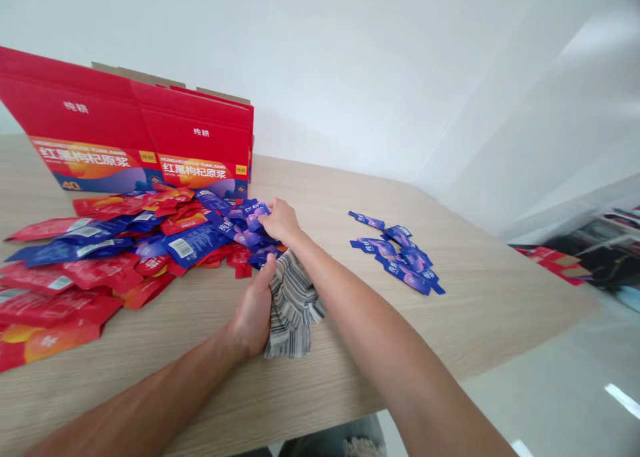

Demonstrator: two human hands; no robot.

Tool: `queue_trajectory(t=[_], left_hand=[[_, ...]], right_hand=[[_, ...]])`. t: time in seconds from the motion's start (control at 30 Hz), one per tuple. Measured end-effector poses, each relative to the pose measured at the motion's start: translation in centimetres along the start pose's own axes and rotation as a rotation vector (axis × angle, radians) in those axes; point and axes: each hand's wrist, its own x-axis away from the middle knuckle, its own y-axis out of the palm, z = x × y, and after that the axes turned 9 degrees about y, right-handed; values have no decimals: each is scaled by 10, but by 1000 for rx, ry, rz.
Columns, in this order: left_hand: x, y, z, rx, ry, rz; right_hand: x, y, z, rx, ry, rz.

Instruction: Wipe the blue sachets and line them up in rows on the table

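My left hand (254,310) is closed around a grey and white striped cloth (293,304) that rests on the wooden table (350,377). My right hand (280,220) reaches past it into a heap of sachets, fingers curled on several purple-blue sachets (247,220) at the heap's right edge. The heap (100,264) spreads leftward, mixing red, orange and blue sachets.
Two red printed cardboard boxes (140,137) stand folded behind the heap, against the white wall. A smaller group of purple-blue sachets (400,257) lies apart to the right. The table's right edge drops to a glossy floor, with red items (550,260) on it farther off.
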Motion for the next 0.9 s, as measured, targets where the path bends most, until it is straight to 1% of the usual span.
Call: queue_trajectory(t=[0.07, 0.1, 0.17, 0.23, 0.3, 0.33, 0.4, 0.43, 0.53, 0.6, 0.7, 0.77, 0.83, 0.9], left_hand=[[0, 1, -1, 0, 45, -14], [0, 1, -1, -6, 45, -17], [4, 3, 0, -34, -6, -7], [8, 3, 1, -68, -77, 16], [11, 5, 2, -86, -111, 39], [12, 5, 3, -88, -117, 46], [13, 7, 2, -89, -120, 66], [14, 7, 2, -90, -122, 79], [13, 8, -1, -92, -144, 98], [12, 8, -3, -92, -156, 84], [9, 8, -5, -96, -141, 35], [7, 7, -6, -94, -120, -9], [5, 7, -6, -87, -108, -47], [3, 6, -6, -81, -123, -75]], right_hand=[[1, -4, 9, 13, -35, 22], [1, -7, 15, 5, -50, 44], [1, -15, 33, -7, -63, 110], [0, -28, 59, 20, -69, 182], [-3, -45, 91, 116, -57, 223], [-4, -55, 108, 192, -27, 220], [-9, -75, 142, 357, 101, 171], [-12, -84, 158, 397, 157, 153], [-25, -108, 200, 450, 273, 126], [-34, -121, 222, 473, 335, 110], [-50, -133, 246, 496, 416, 73], [-59, -138, 256, 513, 466, 33], [-67, -140, 260, 563, 517, -24], [-72, -139, 257, 655, 519, -69]])
